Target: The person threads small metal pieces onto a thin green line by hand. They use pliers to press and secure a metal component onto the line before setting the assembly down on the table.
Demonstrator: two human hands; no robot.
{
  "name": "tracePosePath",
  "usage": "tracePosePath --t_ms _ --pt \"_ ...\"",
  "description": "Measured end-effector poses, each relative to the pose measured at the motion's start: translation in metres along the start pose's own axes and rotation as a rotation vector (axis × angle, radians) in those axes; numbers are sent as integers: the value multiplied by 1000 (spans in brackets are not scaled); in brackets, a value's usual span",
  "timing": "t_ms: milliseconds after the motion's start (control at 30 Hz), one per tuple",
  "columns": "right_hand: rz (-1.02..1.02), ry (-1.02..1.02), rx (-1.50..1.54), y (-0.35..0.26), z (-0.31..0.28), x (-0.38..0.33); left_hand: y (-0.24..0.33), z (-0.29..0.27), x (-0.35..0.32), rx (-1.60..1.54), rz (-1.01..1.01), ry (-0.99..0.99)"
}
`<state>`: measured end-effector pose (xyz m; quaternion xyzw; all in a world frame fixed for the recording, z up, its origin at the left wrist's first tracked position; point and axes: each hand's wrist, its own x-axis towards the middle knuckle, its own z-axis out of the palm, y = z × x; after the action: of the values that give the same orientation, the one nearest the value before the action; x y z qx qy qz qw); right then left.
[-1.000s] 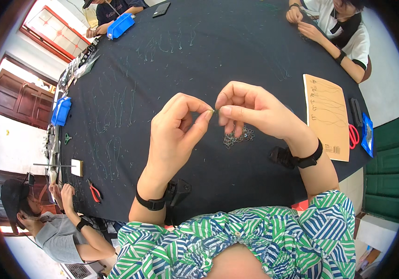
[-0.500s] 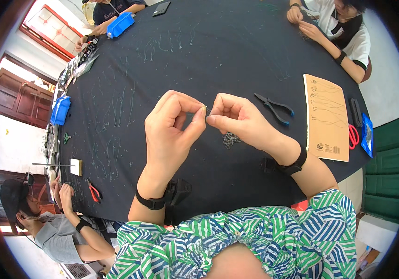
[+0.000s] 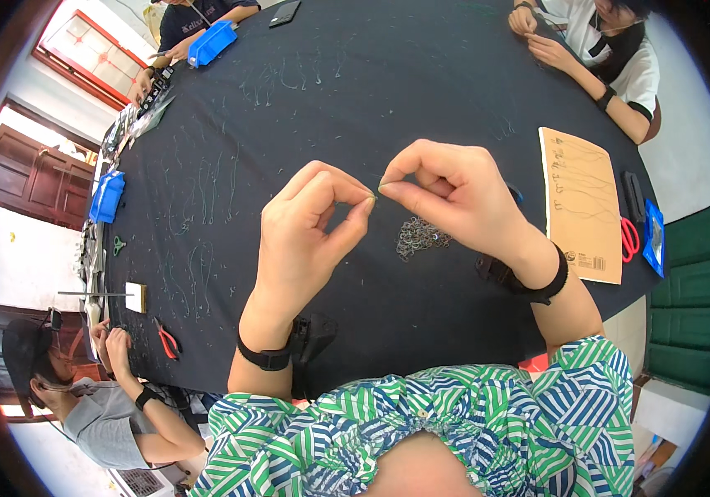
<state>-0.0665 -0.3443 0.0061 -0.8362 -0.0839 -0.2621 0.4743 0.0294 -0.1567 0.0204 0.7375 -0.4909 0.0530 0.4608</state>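
My left hand [image 3: 309, 228] and my right hand [image 3: 446, 195] meet above a round table covered in dark cloth [image 3: 322, 108]. Both pinch a tiny thin wire piece [image 3: 376, 193] between thumb and forefinger, fingertips almost touching. Just below my right hand lies a small heap of metal rings or chain [image 3: 420, 237] on the cloth. Each wrist wears a black band.
A tan cardboard sheet [image 3: 580, 203] lies at the right with red-handled scissors [image 3: 627, 240] beside it. Blue boxes [image 3: 107, 195] [image 3: 210, 41] sit at the left and far edges. Red pliers [image 3: 166, 338] lie near a person at lower left. Other people's hands work at the far edge.
My right hand has shifted right and slightly up, covering the black pliers that showed beside it half a second ago. Both hands stay pinched together on the small wire.
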Motion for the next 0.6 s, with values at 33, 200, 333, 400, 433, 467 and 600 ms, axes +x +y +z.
tracePosePath --t_ms 33,200,333,400,433,467,600 --pt "76 -46 90 2 -3 1 2 -2 0 -9 -10 -38" --pt "350 -128 541 17 11 1 6 -2 0 -47 -23 -77" --pt "397 -151 790 26 31 -9 5 -2 1 -39 -64 17" --pt "346 -65 790 24 39 -12 2 -1 1 -25 -61 55" --pt "349 -68 791 21 40 -14 1 0 2 -13 -54 75" --pt "309 -47 627 18 38 -16 1 1 2 -1 -47 96" --pt "110 -11 197 10 30 -16 1 3 1 34 -58 111"
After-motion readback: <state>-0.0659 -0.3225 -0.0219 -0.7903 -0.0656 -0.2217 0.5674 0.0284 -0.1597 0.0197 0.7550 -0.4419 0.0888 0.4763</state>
